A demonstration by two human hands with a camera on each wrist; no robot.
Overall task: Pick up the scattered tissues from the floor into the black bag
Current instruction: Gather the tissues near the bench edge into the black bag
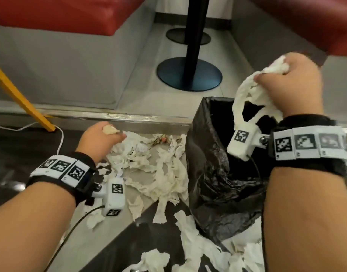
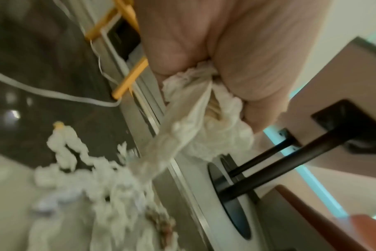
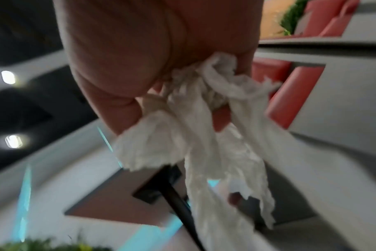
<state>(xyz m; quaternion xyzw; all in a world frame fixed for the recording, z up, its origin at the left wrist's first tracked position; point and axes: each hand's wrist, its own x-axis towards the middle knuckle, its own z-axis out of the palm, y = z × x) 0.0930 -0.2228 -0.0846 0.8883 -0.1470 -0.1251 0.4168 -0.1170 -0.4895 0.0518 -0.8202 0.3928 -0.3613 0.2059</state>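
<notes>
My right hand (image 1: 286,75) grips a bunch of white tissues (image 1: 253,99) that dangles over the open mouth of the black bag (image 1: 217,173); the right wrist view shows the same tissues (image 3: 215,135) trailing from the fist (image 3: 161,59). My left hand (image 1: 101,138) is low over the floor pile and clutches a wad of tissue (image 1: 109,129). In the left wrist view the fingers (image 2: 236,59) curl round that wad (image 2: 193,118), one strand still trailing down to the heap. Scattered tissues (image 1: 158,173) cover the floor left of the bag and in front of it (image 1: 198,252).
A black table pole with a round base (image 1: 188,73) stands behind the bag on a raised grey step with a metal edge (image 1: 129,116). Red bench seats (image 1: 60,14) flank it. A yellow leg (image 1: 25,101) and a white cable (image 1: 58,138) lie at left.
</notes>
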